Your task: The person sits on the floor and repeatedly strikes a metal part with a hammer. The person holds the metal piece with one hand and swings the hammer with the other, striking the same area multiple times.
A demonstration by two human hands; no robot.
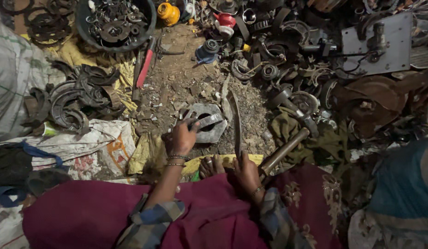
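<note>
The left hand (182, 137) is closed around a curved strip of grey metal (205, 122), dull and flat, which juts out past the fingers to the right. Directly beneath that grip lies a thick, ring-shaped steel block (209, 125) with angular outer edges and a round hole, resting on gritty ground strewn with metal chips. Beaded bangles (178, 160) circle the wrist just behind the hand.

The right hand (246, 171) wraps the lower end of a long, narrow, slightly bowed metal blade (236, 122) that rises from the fist toward the scrap heap, passing just right of the steel block. Close beside this hand, to its right, a wooden handle (284, 150), smooth and cylindrical, slants up and away. Bare toes (211, 166) sit between the two hands, on a yellow cloth.

Beyond both grips, dark rusty curved pieces (80, 99) pile up at the far left, a round basin (116, 23) of oily parts stands further off, and a red-handled tool (145, 69) lies on the dirt
</note>
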